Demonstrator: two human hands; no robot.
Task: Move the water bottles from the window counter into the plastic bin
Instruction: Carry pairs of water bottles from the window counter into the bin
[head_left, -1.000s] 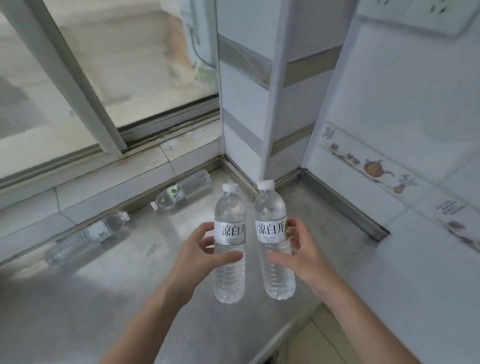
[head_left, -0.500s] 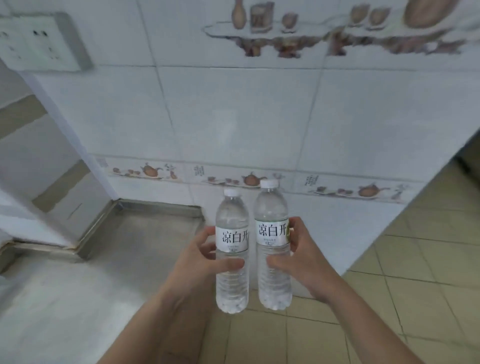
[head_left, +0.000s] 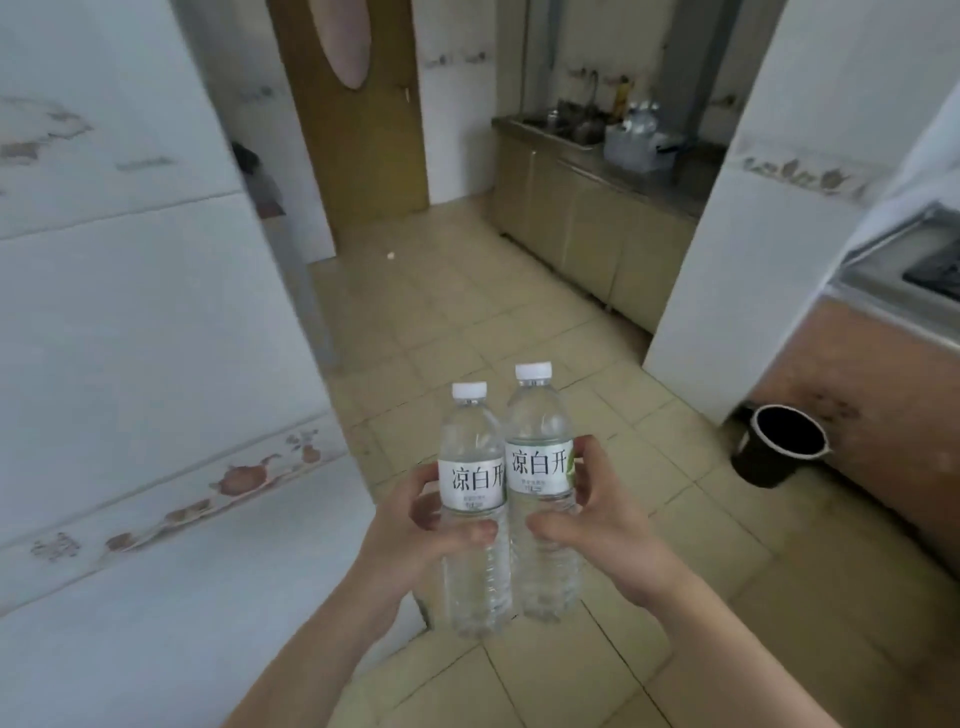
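I carry two clear water bottles upright and side by side in front of me, both with white caps and white labels. My left hand (head_left: 415, 530) grips the left bottle (head_left: 472, 488) around its middle. My right hand (head_left: 597, 525) grips the right bottle (head_left: 540, 467), which sits a little higher. Far across the room a clear plastic bin (head_left: 636, 143) stands on a counter and holds what look like several bottles. The window counter is out of view.
A white tiled wall (head_left: 130, 364) runs close along my left. Tan floor tiles (head_left: 467, 322) stretch ahead toward a wooden door (head_left: 358, 130). The far counter (head_left: 597, 208) has a sink. A black bucket (head_left: 779, 447) sits on the floor at the right, beside a white pillar (head_left: 753, 234).
My view has swung right, away from the window counter and tiled wall, and now faces the room. Both hands still hold their bottles; the right bottle sits slightly higher than before.
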